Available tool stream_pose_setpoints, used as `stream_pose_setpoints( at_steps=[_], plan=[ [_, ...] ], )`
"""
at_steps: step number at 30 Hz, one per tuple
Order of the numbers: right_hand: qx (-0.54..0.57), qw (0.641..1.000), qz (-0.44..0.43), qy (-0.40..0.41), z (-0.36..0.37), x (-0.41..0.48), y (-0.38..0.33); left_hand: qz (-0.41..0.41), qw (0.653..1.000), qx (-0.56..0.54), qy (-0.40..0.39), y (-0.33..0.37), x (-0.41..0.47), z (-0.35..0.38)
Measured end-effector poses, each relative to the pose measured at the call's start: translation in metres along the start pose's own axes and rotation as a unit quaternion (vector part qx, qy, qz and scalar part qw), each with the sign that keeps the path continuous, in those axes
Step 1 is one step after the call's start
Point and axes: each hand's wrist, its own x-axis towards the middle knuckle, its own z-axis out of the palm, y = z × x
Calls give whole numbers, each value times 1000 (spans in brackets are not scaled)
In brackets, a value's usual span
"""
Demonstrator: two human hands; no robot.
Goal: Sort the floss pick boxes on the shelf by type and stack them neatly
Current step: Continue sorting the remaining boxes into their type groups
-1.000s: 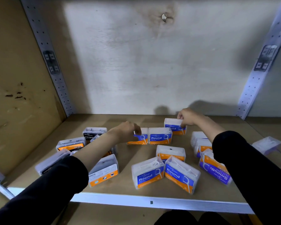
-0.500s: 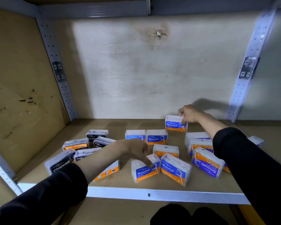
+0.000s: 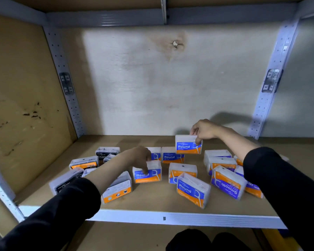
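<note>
Two clear blue-orange boxes gripped: front box [image 3: 147,174] left hand [image 3: 138,157], rear box [image 3: 188,145] right hand [image 3: 204,130].

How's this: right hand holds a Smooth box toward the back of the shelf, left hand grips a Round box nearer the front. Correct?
No. The head view shows the right hand holds a Round box, not Smooth, toward the back of the shelf; the left hand grips another Round box nearer the front.
</note>
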Motion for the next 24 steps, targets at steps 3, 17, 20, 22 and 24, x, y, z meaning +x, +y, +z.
stream_pose_setpoints(
  at_steps=[3,17,20,22,24],
  plan=[
    [0,999,-16,-28,15,-2,-9,-10,1000,-20,22,-9,8,7],
    [19,998,-36,-41,79,7,-8,22,997,6,69,-21,25,33],
    [-4,998,-55,-30,82,6,-7,25,996,36,82,-20,25,38],
    [-14,998,-64,-20,85,8,-7,25,994,54,93,-19,26,41],
    [-27,997,-69,-10,89,9,-7,23,992,66,105,-17,27,43]
  ],
)
